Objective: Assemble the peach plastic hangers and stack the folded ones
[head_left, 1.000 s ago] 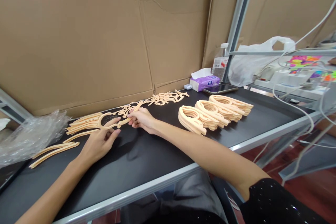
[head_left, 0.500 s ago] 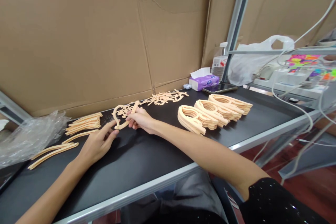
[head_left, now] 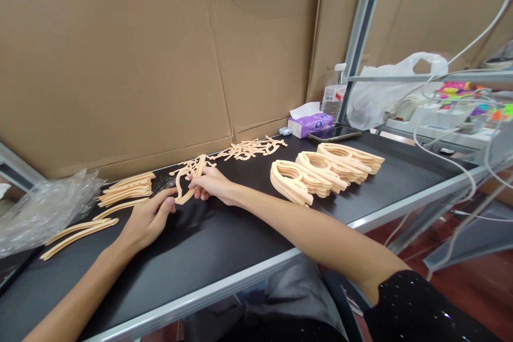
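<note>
My right hand [head_left: 212, 184] pinches a thin peach-coloured looped plastic piece [head_left: 185, 184] and holds it upright on edge above the black table [head_left: 224, 240]. My left hand [head_left: 149, 220] touches the lower end of the same piece with its fingertips, fingers curled round it. Curved peach strips [head_left: 126, 188] lie stacked just left of the hands, and two more strips [head_left: 76, 235] lie nearer the left edge. A scatter of small peach offcuts [head_left: 250, 148] runs along the back.
Three stacks of finished peach rings [head_left: 320, 168] sit to the right. A tissue pack [head_left: 310, 120], a phone [head_left: 334, 133] and a water bottle [head_left: 333, 93] stand at the back right. Crumpled clear plastic [head_left: 44, 208] lies far left. Cardboard walls [head_left: 140, 64] close the back.
The looped piece has been turned from lying flat to standing on edge and shifted right. My left hand has slid toward its lower end.
</note>
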The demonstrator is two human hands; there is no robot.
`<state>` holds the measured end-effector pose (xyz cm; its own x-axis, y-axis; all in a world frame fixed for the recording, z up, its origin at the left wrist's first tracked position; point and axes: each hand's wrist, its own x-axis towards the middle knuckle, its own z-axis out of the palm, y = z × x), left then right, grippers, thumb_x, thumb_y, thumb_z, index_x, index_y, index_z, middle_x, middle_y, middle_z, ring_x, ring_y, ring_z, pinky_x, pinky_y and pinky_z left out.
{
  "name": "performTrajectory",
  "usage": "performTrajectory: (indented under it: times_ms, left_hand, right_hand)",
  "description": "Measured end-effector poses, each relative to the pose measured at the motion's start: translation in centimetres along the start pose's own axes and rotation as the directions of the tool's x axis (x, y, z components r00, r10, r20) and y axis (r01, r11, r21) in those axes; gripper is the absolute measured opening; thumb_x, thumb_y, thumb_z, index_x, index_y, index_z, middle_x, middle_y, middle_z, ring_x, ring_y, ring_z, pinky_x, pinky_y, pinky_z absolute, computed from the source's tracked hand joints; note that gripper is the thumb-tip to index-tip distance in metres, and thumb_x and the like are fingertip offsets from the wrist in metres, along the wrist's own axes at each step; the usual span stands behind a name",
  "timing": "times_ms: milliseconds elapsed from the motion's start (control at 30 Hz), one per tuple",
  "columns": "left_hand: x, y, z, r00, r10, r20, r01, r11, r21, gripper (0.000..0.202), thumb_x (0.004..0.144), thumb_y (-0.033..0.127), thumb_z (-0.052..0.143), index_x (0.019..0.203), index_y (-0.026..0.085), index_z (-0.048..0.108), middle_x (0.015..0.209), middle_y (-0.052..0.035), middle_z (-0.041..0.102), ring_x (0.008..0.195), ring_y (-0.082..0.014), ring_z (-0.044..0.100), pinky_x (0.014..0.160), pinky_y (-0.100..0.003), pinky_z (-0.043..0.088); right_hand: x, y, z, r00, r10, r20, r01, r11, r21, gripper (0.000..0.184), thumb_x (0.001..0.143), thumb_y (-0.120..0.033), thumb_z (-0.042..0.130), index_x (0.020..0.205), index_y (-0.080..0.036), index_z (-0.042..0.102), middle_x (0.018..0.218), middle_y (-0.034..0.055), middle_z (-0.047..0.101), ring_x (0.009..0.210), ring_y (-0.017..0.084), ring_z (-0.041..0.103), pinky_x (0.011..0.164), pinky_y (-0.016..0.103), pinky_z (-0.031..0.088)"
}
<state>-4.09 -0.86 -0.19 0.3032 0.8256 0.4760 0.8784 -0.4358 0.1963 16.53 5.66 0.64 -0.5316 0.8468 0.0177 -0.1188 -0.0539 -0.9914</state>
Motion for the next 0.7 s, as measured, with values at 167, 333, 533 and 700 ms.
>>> performTrajectory:
  times_ms: [167,333,533,700]
  left_hand:
    - [0.17,0.55,-0.3,0.999,-0.021,0.027,0.021,1.0,-0.02,0.047,0.094,0.049,0.039,0.115,0.016,0.066,0.069,0.0012,0.074,0.06,-0.0155,0.067,0.063,-0.024,0.051]
    - [0.21,0.66,-0.41,0.999,-0.027,0.041,0.028,0.999,-0.038,0.049,0.093,0.051,0.04,0.115,0.016,0.066,0.07,-0.0001,0.074,0.062,-0.0166,0.068,0.064,-0.025,0.051]
    - [0.17,0.76,-0.47,0.998,-0.036,0.05,0.038,0.998,-0.044,0.049,0.093,0.052,0.04,0.116,0.016,0.066,0.07,-0.0003,0.074,0.061,-0.0169,0.067,0.064,-0.025,0.051]
    - [0.02,0.5,-0.4,0.997,-0.03,0.069,0.032,0.999,-0.033,0.048,0.095,0.051,0.038,0.117,0.018,0.066,0.07,0.0008,0.074,0.058,-0.0155,0.064,0.061,-0.024,0.049]
  right_hand:
    - [-0.07,-0.05,-0.07,1.0,-0.001,0.022,0.001,1.0,-0.001,0.012,0.078,-0.007,0.059,0.08,-0.018,0.054,0.043,-0.0044,0.055,0.039,0.01,0.049,0.038,0.016,0.038]
    - [0.16,0.21,-0.23,0.999,-0.009,0.033,0.009,1.0,0.008,0.014,0.079,-0.008,0.061,0.078,-0.018,0.051,0.046,-0.0037,0.057,0.041,0.01,0.05,0.039,0.016,0.038]
    - [0.07,0.52,-0.27,0.999,-0.043,0.029,0.042,0.999,0.019,0.017,0.082,-0.01,0.065,0.084,-0.018,0.051,0.051,-0.0038,0.06,0.044,0.009,0.053,0.042,0.016,0.04]
    - [-0.13,0.46,-0.17,0.999,-0.053,0.002,0.053,0.996,0.066,0.017,0.084,-0.009,0.065,0.088,-0.017,0.051,0.055,-0.0032,0.062,0.044,0.008,0.053,0.044,0.015,0.041]
